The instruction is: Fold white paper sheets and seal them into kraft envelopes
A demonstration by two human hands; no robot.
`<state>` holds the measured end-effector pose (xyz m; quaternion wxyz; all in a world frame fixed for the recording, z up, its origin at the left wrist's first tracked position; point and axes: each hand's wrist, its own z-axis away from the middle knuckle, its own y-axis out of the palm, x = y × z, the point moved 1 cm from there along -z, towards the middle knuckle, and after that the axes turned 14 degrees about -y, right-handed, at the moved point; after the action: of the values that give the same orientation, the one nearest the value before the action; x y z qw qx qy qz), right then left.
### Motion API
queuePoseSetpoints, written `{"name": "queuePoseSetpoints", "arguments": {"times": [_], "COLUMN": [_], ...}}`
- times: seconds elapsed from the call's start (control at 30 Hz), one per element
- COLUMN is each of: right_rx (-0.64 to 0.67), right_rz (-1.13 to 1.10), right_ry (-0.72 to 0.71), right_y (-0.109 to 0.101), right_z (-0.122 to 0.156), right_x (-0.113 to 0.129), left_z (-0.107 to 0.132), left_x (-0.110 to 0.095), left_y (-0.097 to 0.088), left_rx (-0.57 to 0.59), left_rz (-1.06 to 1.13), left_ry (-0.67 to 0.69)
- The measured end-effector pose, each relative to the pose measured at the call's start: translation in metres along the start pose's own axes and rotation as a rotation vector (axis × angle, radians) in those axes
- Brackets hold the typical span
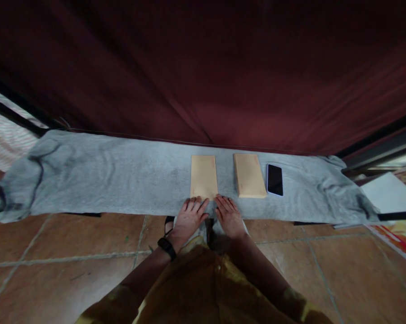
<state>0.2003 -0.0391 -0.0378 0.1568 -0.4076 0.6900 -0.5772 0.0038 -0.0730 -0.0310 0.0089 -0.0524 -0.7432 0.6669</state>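
Note:
A flat tan envelope [203, 176] lies upright before me on a grey cloth [138, 175]. My left hand [190, 215] rests palm down at its lower edge, fingers stretched out and fingertips on the paper. At the envelope's lower right corner lies my right hand [229, 216], also flat with fingers extended, its index fingertip at the corner. Neither hand grips anything. To the right sits a thick stack of similar tan envelopes [250, 175], apart from both hands. Just beyond the stack is a phone [275, 180] with a dark screen and a pale purple edge.
The grey cloth covers a long narrow surface, bunched at both ends. A dark red fabric [203, 90] hangs behind it. Dark metal bars [378, 139] stand at the sides. Below is a tiled floor [88, 243]; a white sheet [392, 193] lies at far right.

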Motion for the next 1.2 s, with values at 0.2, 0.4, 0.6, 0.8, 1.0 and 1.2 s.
{"name": "queuePoseSetpoints", "arguments": {"times": [0.2,0.4,0.6,0.8,1.0,1.2], "right_rx": [-0.006,-0.020,-0.021,-0.028,-0.012,-0.042], "right_rz": [0.000,0.020,0.031,0.004,-0.057,-0.035], "right_ry": [-0.005,-0.008,0.012,0.015,-0.042,0.001], "right_y": [0.000,0.001,-0.001,-0.001,0.009,0.007], "right_z": [0.000,0.001,-0.001,-0.018,-0.026,-0.015], "right_x": [0.001,0.001,0.003,0.019,0.031,0.018], "left_z": [0.002,0.012,0.018,0.010,0.008,0.010], "left_x": [-0.002,0.004,0.014,0.009,0.007,0.012], "left_y": [-0.003,0.004,0.011,0.005,0.000,0.000], "left_rx": [-0.003,-0.030,-0.081,-0.079,-0.064,-0.091], "left_rz": [-0.007,0.021,0.021,0.036,-0.023,0.028], "left_ry": [0.003,-0.013,-0.029,-0.059,-0.055,-0.047]}}
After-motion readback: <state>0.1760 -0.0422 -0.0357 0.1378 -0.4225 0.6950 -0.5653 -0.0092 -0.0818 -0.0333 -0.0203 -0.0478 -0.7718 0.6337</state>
